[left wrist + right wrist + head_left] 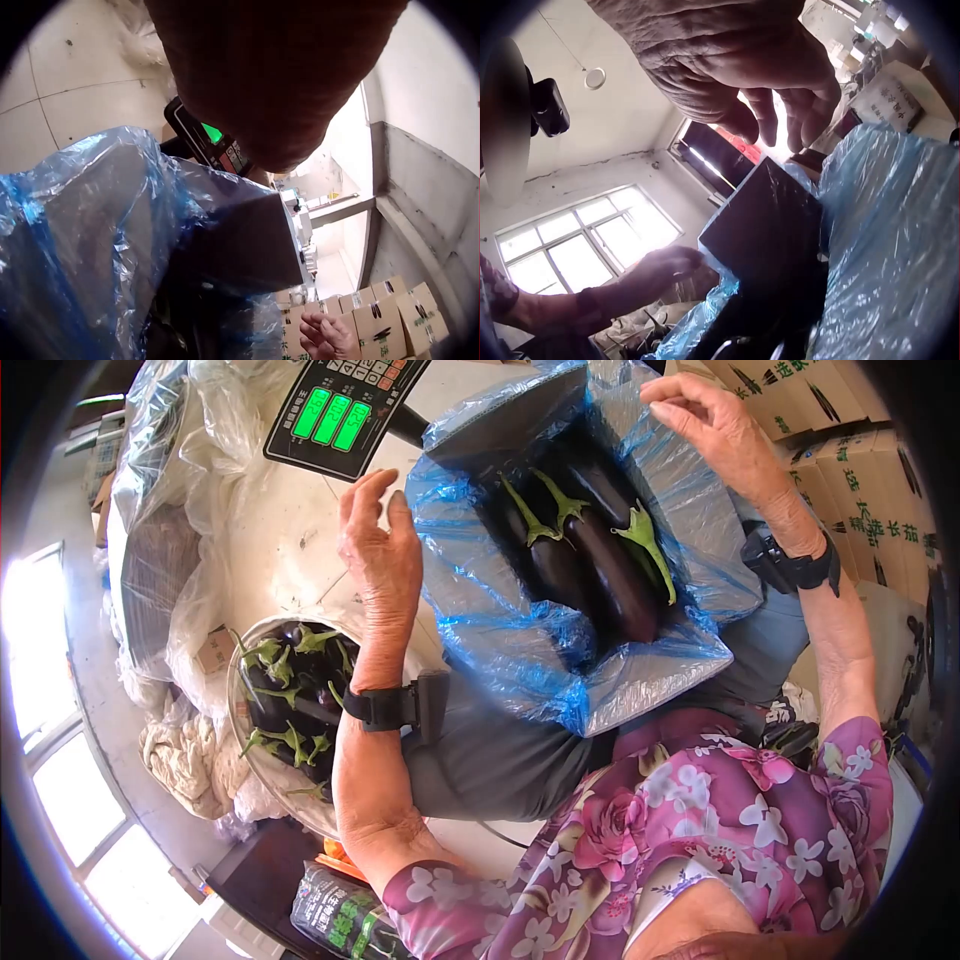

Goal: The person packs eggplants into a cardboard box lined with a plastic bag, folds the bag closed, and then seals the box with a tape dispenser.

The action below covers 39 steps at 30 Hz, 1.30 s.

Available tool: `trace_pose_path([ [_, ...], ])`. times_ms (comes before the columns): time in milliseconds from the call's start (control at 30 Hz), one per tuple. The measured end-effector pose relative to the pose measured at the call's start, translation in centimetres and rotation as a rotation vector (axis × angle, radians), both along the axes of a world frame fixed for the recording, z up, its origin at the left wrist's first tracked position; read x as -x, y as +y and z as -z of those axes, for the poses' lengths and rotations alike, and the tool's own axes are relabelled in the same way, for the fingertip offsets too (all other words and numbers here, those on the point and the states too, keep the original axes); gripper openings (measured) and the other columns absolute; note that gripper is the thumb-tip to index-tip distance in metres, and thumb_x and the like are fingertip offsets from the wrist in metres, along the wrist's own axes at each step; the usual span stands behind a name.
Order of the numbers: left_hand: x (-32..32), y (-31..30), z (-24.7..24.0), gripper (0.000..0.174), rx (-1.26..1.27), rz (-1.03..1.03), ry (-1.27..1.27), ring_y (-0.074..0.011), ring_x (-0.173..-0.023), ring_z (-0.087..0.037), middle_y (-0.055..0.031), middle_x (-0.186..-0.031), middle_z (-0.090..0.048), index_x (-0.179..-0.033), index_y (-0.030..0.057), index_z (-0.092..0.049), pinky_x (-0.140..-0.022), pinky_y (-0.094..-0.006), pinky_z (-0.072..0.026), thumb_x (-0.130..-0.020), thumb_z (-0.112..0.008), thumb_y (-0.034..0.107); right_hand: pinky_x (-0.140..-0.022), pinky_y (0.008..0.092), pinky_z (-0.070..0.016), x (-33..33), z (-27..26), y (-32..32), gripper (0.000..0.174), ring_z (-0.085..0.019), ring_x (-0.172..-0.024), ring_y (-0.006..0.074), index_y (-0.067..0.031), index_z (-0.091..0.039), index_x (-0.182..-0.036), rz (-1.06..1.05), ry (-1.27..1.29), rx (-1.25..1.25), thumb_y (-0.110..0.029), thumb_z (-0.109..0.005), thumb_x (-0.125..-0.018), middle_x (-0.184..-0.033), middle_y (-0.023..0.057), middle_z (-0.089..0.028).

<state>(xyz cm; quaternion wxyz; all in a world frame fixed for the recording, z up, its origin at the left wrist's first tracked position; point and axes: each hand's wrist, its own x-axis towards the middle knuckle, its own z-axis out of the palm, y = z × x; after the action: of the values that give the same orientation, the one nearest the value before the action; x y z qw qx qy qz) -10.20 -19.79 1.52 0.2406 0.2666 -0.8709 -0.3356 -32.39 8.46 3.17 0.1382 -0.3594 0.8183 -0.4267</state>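
Several dark eggplants [610, 565] with green stems lie in a box lined with blue plastic film [480, 585], its dark flap [505, 420] raised at the far side. The left hand [385, 550] is raised just left of the box, fingers loosely bent and holding nothing. Above the box's right side hangs the right hand [705, 435], fingers relaxed, touching nothing. In the right wrist view the right hand [735, 67] hangs with its fingers pointing down above the dark flap [765, 217]. The left wrist view shows the right hand [330, 337] beyond the film.
A scale display [340, 420] with green digits stands beyond the box. Left of the lap, a round container [240, 730] holds more eggplants. Printed cartons [860, 500] are stacked at the right. Clear plastic sheeting [190, 510] and a cloth [185, 765] lie at the left.
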Motion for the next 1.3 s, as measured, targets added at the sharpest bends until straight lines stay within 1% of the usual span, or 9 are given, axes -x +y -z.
trace_pose_path([
  [200, 0.7, 2.6, 0.2, 0.022, 0.027, 0.177, -0.019, -0.0349, -0.096, -0.064, -0.0157, -0.106, -0.066, -0.106, 0.0027, -0.067, -0.085, -0.0415, -0.0506, -0.085, -0.061, 0.001, -0.073, 0.0278, -0.0490, -2.6, -0.5, 0.2, 0.020, -0.059, -0.079, 0.0081, -0.0007, -0.064, -0.106, -0.062, -0.036, -0.122, -0.017, -0.062, -0.095, -0.088, 0.0020, -0.066],
  [300, 1.1, 3.8, 0.7, 0.019, -0.011, 0.302, -0.099, -0.0395, -0.091, -0.064, -0.0193, -0.099, -0.065, -0.102, 0.0031, -0.068, -0.081, -0.0431, -0.0507, -0.085, -0.063, 0.007, -0.068, 0.0340, -0.0508, -4.8, 0.5, 0.8, 0.019, -0.064, -0.075, 0.0239, 0.0008, -0.063, -0.101, -0.323, 0.154, -0.045, -0.010, -0.067, -0.086, -0.087, 0.0117, -0.064],
  [333, 1.2, 4.0, 0.8, 0.019, -0.011, 0.304, -0.099, -0.0395, -0.091, -0.064, -0.0193, -0.099, -0.065, -0.102, 0.0031, -0.068, -0.081, -0.0431, -0.0507, -0.085, -0.063, 0.007, -0.068, 0.0340, -0.0508, -5.7, 0.8, 1.1, 0.019, -0.064, -0.075, 0.0239, 0.0008, -0.063, -0.101, -0.321, 0.154, -0.045, -0.010, -0.067, -0.086, -0.087, 0.0117, -0.064],
  [400, 1.3, 4.3, 1.1, 0.018, 0.048, 0.403, -0.196, -0.0262, -0.082, -0.069, -0.0156, -0.097, -0.067, -0.105, 0.0016, -0.069, -0.072, -0.0340, -0.0533, -0.089, -0.063, 0.006, -0.073, 0.0416, -0.0522, -7.6, 1.0, 1.6, 0.016, -0.064, -0.082, 0.0355, -0.0026, -0.061, -0.097, -0.464, 0.200, -0.198, -0.012, -0.066, -0.085, -0.087, 0.0157, -0.063],
  [600, 0.9, 4.6, 1.1, 0.019, 0.009, 0.467, -0.247, -0.0301, -0.078, -0.068, -0.0174, -0.091, -0.068, -0.105, 0.0016, -0.069, -0.071, -0.0372, -0.0526, -0.087, -0.063, 0.008, -0.068, 0.0479, -0.0494, -10.8, 0.1, 3.4, 0.024, -0.063, -0.078, 0.0360, -0.0040, -0.055, -0.095, -0.750, 0.249, -0.375, -0.015, -0.071, -0.081, -0.080, 0.0141, -0.057],
  [733, 0.5, 4.3, 1.3, 0.021, -0.015, 0.492, -0.326, -0.0309, -0.078, -0.067, -0.0175, -0.094, -0.069, -0.105, 0.0014, -0.069, -0.071, -0.0377, -0.0525, -0.088, -0.063, 0.010, -0.069, 0.0492, -0.0485, -10.9, -3.7, 4.8, 0.027, -0.062, -0.080, 0.0376, -0.0039, -0.054, -0.099, -0.917, -0.057, -0.354, -0.019, -0.070, -0.084, -0.081, 0.0143, -0.057],
  [1000, 0.5, 4.7, 1.2, 0.022, -0.032, 0.565, -0.376, -0.0324, -0.079, -0.068, -0.0179, -0.093, -0.070, -0.107, 0.0021, -0.068, -0.072, -0.0390, -0.0523, -0.087, -0.063, 0.011, -0.073, 0.0484, -0.0482, -10.4, -0.6, 6.8, 0.035, -0.061, -0.085, 0.0387, -0.0017, -0.059, -0.112, -0.621, 0.046, -0.442, -0.018, -0.072, -0.084, -0.093, 0.0159, -0.063],
  [1200, 0.3, 4.9, 2.1, 0.023, 0.018, 0.620, -0.360, -0.0383, -0.084, -0.067, -0.0191, -0.096, -0.070, -0.106, 0.0028, -0.067, -0.075, -0.0432, -0.0529, -0.086, -0.063, 0.011, -0.074, 0.0474, -0.0480, -11.1, 1.0, 6.0, 0.033, -0.060, -0.087, 0.0385, -0.0032, -0.057, -0.105, -0.657, 0.103, -0.389, -0.014, -0.073, -0.079, -0.090, 0.0156, -0.059],
  [1300, 0.4, 5.1, 2.3, 0.020, 0.023, 0.651, -0.548, -0.0402, -0.089, -0.066, -0.0200, -0.094, -0.069, -0.100, 0.0040, -0.068, -0.077, -0.0481, -0.0527, -0.083, -0.064, 0.013, -0.078, 0.0475, -0.0469, -12.0, 1.6, 4.2, 0.044, -0.057, -0.091, 0.0389, -0.0031, -0.053, -0.108, -0.718, 0.110, -0.382, -0.009, -0.076, -0.071, -0.095, 0.0160, -0.054],
])
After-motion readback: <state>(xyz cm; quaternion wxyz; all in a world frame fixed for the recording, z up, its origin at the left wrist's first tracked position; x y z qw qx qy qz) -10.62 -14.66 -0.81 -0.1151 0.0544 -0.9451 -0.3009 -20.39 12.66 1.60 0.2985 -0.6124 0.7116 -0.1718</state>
